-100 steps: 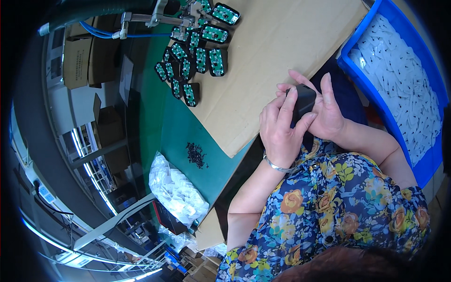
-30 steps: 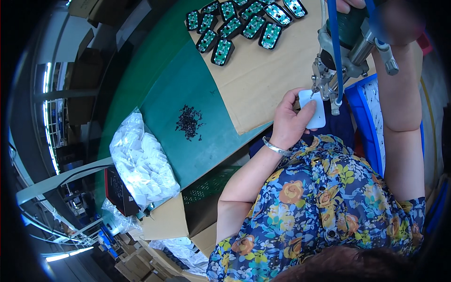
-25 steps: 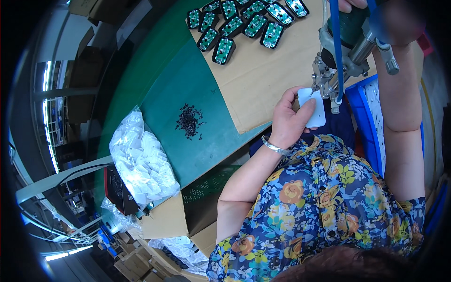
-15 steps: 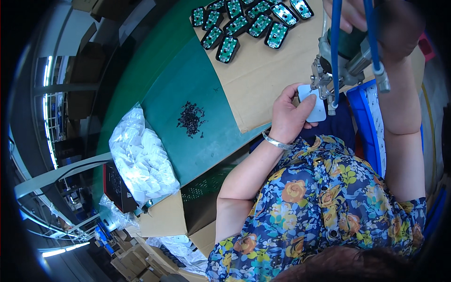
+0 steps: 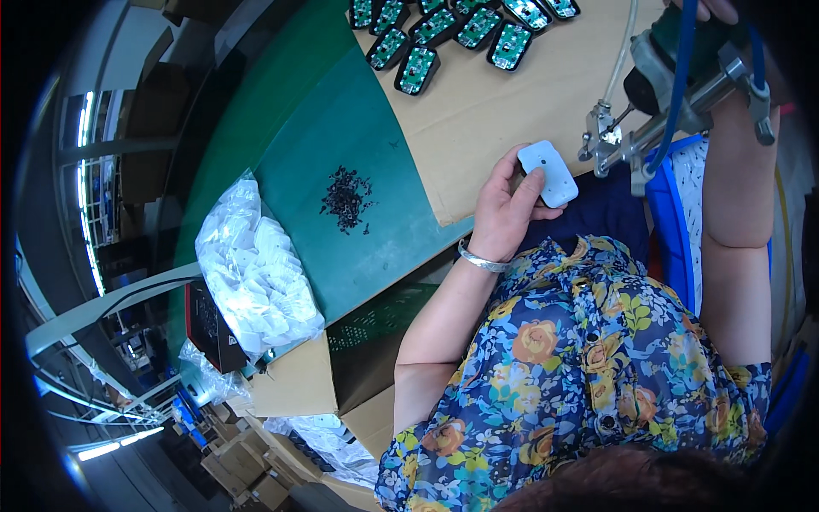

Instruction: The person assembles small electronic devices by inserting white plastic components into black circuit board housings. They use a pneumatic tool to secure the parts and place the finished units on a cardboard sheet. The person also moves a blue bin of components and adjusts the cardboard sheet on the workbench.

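Observation:
My left hand (image 5: 505, 205) grips a white rounded-corner cover (image 5: 548, 175), its thumb on the top face; small holes and a dark spot show on it. What lies beneath the cover is mostly hidden. My right hand (image 5: 718, 9), cut by the upper edge, is closed round the dark green body of a power screwdriver (image 5: 674, 43). The driver's bit points into a metal screw-feeding nozzle (image 5: 602, 128), which hangs just right of the cover, apart from it. A silver clamp bar (image 5: 682, 119) with blue hoses is fixed to the driver.
Several black housings with green circuit boards (image 5: 418, 70) lie on the cardboard sheet (image 5: 478, 128). A pile of small black parts (image 5: 345, 200) sits on the green mat (image 5: 316, 264). Left stands a clear bag of white covers (image 5: 260, 282). Right of my lap is a blue bin (image 5: 676, 230).
The screwdriver and nozzle have lifted off the cover and shifted right with my right hand. My left hand, still holding the cover, has moved slightly left and up.

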`<control>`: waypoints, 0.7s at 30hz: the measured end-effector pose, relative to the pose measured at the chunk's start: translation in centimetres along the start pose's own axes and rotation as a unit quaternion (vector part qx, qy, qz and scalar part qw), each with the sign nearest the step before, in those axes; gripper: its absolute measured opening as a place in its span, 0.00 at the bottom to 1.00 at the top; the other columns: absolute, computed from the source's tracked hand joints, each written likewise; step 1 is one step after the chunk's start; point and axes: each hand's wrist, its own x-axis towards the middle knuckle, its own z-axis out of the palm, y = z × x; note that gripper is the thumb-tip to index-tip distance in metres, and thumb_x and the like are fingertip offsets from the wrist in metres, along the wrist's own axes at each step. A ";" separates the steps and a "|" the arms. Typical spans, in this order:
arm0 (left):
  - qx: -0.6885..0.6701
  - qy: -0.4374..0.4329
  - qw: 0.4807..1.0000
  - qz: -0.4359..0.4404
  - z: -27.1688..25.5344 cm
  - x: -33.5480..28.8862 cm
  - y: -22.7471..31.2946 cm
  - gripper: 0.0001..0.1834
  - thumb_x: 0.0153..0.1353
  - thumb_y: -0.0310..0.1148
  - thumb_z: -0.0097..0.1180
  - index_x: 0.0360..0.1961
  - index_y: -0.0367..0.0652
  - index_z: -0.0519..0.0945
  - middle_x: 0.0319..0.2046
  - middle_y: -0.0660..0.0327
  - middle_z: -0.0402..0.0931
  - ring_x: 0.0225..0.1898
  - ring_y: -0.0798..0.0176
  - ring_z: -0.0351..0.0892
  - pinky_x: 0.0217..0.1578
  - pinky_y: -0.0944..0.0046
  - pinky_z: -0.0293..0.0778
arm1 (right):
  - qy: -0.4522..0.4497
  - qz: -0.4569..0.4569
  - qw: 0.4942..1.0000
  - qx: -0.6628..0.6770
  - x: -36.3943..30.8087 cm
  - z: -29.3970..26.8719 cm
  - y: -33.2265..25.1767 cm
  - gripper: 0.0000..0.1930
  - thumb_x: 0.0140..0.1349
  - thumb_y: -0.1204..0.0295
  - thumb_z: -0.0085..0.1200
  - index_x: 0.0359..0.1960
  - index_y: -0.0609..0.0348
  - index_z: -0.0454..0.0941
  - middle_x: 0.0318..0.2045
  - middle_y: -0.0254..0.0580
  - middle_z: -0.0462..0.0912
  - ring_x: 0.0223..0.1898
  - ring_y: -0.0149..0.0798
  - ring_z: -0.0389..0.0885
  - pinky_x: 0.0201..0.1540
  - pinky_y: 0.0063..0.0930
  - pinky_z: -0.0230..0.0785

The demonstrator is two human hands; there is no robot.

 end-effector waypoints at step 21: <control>-0.084 -0.018 0.996 -0.019 2.1 0.7 1.7 0.18 0.62 0.31 0.43 0.51 0.35 0.64 0.39 0.52 0.74 0.33 0.56 0.79 0.30 0.67 0.81 | 0.018 0.006 0.999 -0.041 -0.2 0.0 -1.2 0.22 0.54 0.61 0.53 0.43 0.68 0.67 0.31 0.44 0.72 0.33 0.33 0.71 0.36 0.25 0.65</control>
